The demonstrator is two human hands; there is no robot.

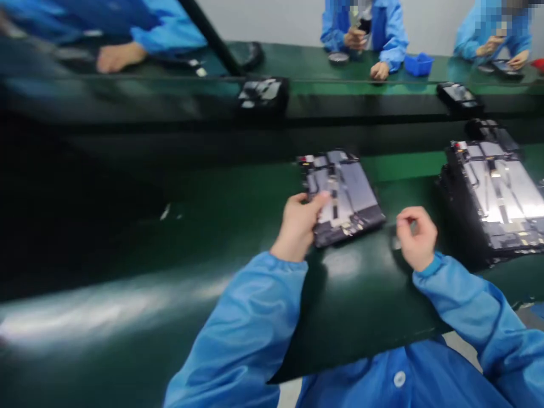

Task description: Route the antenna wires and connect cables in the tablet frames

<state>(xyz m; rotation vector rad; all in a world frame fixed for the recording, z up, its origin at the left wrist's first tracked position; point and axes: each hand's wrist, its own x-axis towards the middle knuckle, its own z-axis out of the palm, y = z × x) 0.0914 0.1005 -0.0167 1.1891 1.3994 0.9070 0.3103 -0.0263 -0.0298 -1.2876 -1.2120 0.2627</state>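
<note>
My left hand (298, 225) grips the left edge of an opened tablet (359, 181), its thumb on top. The tablet's grey battery panels, dark strips and small circuit parts face up, and it looks thick enough to be several units stacked. To the right of it, my right hand (419, 237) is closed in a pinch, thumb and forefinger making a ring. Anything at those fingertips is too small to make out. Right of that hand stands a stack of similar opened tablets (504, 187).
A dark green work table (212, 238) lies under my arms. Behind it runs a raised ledge with opened tablets (263, 93) and another unit (459, 97). Across it, several co-workers in blue sit near a blue bin (419, 65). A dark post (212, 37) slants at upper left.
</note>
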